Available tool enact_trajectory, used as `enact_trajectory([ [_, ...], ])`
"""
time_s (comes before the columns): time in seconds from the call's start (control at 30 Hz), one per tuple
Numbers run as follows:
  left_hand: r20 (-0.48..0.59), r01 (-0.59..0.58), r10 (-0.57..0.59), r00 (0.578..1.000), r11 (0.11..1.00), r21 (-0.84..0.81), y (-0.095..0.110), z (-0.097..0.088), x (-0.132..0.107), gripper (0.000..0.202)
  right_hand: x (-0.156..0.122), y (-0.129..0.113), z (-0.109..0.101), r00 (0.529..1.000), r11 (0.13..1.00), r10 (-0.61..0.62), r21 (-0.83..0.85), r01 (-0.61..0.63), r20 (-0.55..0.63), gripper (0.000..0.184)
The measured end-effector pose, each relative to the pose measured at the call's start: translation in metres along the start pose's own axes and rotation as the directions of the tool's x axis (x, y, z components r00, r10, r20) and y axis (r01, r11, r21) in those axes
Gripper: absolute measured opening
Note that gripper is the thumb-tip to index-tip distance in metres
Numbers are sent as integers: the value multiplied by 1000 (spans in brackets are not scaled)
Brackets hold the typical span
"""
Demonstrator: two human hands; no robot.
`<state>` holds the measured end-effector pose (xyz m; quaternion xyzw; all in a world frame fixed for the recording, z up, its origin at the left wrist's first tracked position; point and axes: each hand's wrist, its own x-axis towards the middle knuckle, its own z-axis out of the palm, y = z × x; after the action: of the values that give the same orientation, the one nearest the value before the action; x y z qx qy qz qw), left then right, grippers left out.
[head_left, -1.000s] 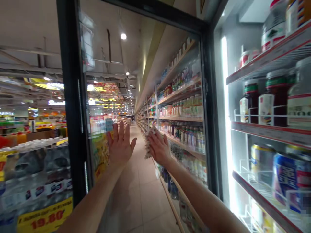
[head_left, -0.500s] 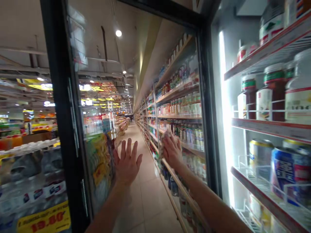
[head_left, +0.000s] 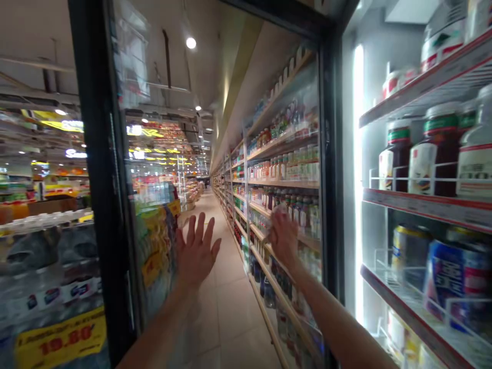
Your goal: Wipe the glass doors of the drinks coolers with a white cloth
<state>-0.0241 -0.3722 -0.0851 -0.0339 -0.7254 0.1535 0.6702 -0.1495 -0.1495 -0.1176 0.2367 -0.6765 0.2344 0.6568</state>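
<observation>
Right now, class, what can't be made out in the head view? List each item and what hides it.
Head view:
- Pale cloth at the right hand: its shape and the grip on it are lost to blur and the fingers.
- Left hand: its back hides whether the palm touches the black-framed glass door.
- Clear bottle with red-and-white label: cut off by the right edge.

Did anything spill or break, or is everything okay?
Nothing looks spilled or broken. The dark bottles stand upright. The open glass door has the left hand and right hand at it. Faraway shelves are too blurry to tell.
</observation>
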Motion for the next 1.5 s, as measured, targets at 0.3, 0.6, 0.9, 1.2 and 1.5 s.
enact_trajectory([
  [0.3,-4,17,-17,1000,1000,24,1,3,-1,65,-4,-39,11,966,969,-241,77,234,97,47],
  [0.6,59,51,-49,997,999,-17,1,5,-4,61,-10,42,-2,887,886,458,-49,-461,-66,54],
  [0.9,90,77,-72,993,996,-45,-1,3,-2,55,-42,-37,2,975,977,-196,99,186,103,41],
  [1.2,78,77,-74,994,997,-31,2,3,-2,60,-39,-41,5,983,982,168,78,-173,69,50],
  [1.5,86,70,-68,994,997,-20,3,1,-2,59,-40,26,-2,950,950,311,-29,-312,-23,50],
])
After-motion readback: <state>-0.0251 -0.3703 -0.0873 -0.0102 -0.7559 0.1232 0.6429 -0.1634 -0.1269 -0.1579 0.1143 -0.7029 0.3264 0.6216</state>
